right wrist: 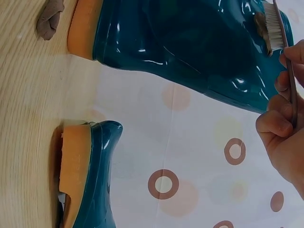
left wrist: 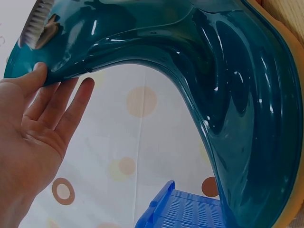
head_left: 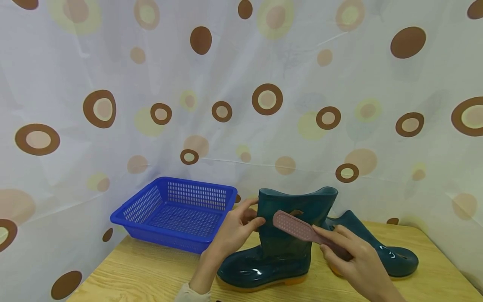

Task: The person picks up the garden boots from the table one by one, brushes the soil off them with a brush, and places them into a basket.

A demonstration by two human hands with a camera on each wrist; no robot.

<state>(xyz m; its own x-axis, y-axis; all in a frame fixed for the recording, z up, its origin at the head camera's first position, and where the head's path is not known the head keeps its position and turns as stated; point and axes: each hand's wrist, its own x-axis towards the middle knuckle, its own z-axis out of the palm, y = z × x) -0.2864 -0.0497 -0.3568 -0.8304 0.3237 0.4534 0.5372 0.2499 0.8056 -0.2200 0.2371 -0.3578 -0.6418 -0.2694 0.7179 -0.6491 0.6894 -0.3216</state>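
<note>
A dark green rain boot (head_left: 266, 266) with an orange sole stands upright on the table, its toe to the left. My left hand (head_left: 235, 235) holds the front edge of its shaft near the top, thumb on the near side. In my right hand (head_left: 358, 262) I grip a pinkish brush (head_left: 296, 226) by its handle. The brush's white bristles (right wrist: 273, 26) touch a brown smear (right wrist: 261, 31) high on the shaft, seen in the right wrist view. Beyond my right hand, a second boot (head_left: 401, 258) stands with its toe to the right, partly hidden.
A blue plastic basket (head_left: 170, 241) with slotted sides sits at the back left of the wooden table (head_left: 151, 268). A brown lump (right wrist: 49, 19) lies on the tabletop beside the upright boot's sole. Behind everything hangs a white curtain (head_left: 234, 138) with brown circles.
</note>
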